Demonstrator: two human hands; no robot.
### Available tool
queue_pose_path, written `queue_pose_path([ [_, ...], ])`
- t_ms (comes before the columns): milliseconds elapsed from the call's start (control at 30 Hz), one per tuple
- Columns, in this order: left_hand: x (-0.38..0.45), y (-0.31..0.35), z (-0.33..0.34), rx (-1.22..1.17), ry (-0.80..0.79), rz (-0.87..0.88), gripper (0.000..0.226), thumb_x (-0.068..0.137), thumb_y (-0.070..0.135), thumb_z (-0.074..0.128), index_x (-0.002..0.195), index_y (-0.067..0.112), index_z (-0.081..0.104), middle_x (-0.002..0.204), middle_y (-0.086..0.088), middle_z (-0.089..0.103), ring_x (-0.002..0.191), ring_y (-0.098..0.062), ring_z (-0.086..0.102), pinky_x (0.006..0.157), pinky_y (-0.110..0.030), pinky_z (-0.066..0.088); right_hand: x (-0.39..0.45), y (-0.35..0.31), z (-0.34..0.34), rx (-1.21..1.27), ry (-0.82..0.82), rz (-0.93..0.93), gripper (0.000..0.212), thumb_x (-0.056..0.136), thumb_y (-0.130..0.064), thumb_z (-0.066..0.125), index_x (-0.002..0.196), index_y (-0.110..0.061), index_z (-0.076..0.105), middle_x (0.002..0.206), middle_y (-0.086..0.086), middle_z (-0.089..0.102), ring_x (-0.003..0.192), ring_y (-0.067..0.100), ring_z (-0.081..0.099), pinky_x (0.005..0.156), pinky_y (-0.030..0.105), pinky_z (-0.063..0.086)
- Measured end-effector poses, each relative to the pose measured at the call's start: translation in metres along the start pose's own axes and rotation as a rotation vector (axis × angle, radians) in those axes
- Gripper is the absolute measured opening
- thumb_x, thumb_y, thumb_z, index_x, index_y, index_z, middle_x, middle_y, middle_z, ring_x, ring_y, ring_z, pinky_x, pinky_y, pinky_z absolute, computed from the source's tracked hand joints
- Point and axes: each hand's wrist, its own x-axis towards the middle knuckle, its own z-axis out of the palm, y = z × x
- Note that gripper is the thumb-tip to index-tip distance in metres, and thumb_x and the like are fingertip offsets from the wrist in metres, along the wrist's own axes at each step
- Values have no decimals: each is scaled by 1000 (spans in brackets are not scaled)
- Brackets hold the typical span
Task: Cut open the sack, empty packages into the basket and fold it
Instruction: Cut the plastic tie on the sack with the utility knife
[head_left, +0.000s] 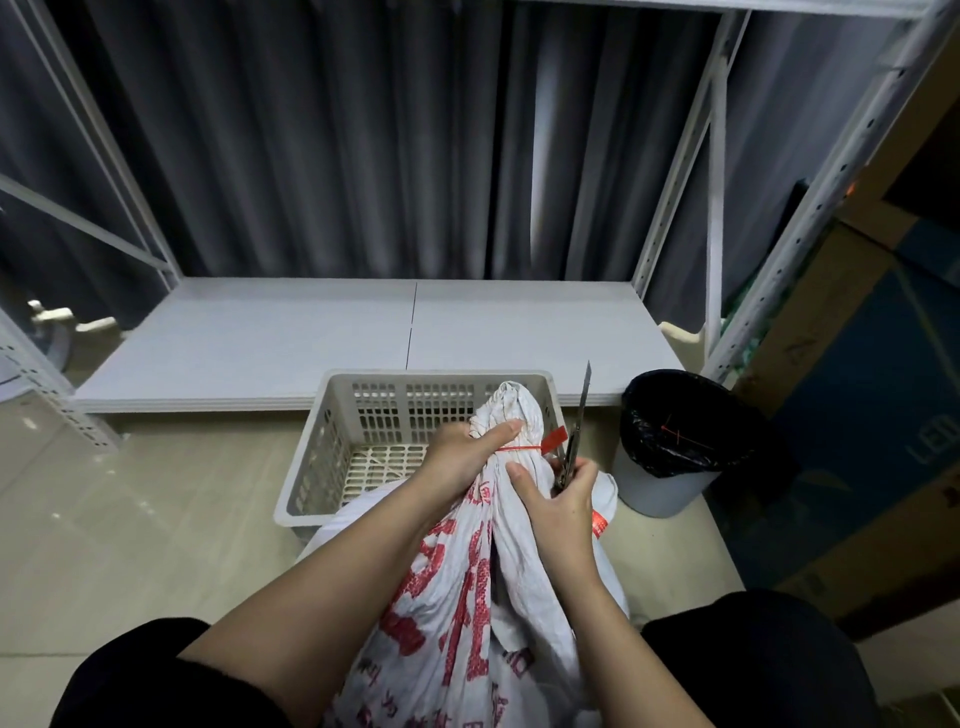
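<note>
Sack (467, 582) stands between the person's knees on the floor, its tied neck leaning over the near rim of the basket (332, 447), presumably so the packages can drop straight in once it is opened. Red zip tie (524, 447) cinches the neck.

Left hand (462, 457) grips the bunched neck just at the tie, fingers wrapped round the cloth, thumb along the top; this holds the neck steady and taut for the cut.

Right hand (558, 512) holds the utility knife (576, 431), fingers curled round its handle, blade extended upward, away from both hands, just beside the tie tag. Thumb rests on the sack.

Bin (670, 441) sits right of the basket, likely for the cut tie. Tie not yet cut.
</note>
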Motion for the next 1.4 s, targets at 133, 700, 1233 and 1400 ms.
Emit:
queue_pose_path([
  [133, 5, 0, 4, 97, 56, 50, 45, 80, 55, 66, 75, 10, 62, 67, -4, 60, 64, -21, 60, 60, -27, 39, -7, -9, -10, 222, 35, 22, 19, 96, -25, 53, 102, -13, 40, 88, -5, 51, 78, 6, 51, 68, 12, 41],
  [700, -5, -12, 8, 146, 90, 192, 50, 80, 57, 64, 60, 17, 42, 52, 2, 38, 50, -16, 40, 56, -27, 28, -67, -2, -54, 326, -351, 174, 32, 101, -19, 34, 92, 4, 55, 43, 4, 44, 25, 9, 24, 31, 15, 20],
  [1233, -3, -20, 3, 45, 28, 203, 66, 75, 65, 62, 84, -1, 66, 68, -6, 58, 63, -16, 55, 62, -28, 37, -80, 4, -52, 345, -349, 330, 32, 101, -16, 36, 87, 2, 57, 42, 3, 40, 28, 8, 22, 36, 12, 13],
  [1400, -5, -19, 2, 49, 21, 208, 71, 73, 66, 60, 84, -5, 62, 68, -7, 57, 63, -15, 55, 62, -28, 36, -78, 1, -50, 350, -332, 328, 31, 101, -16, 36, 84, 1, 57, 41, 2, 39, 27, 7, 21, 35, 10, 14],
])
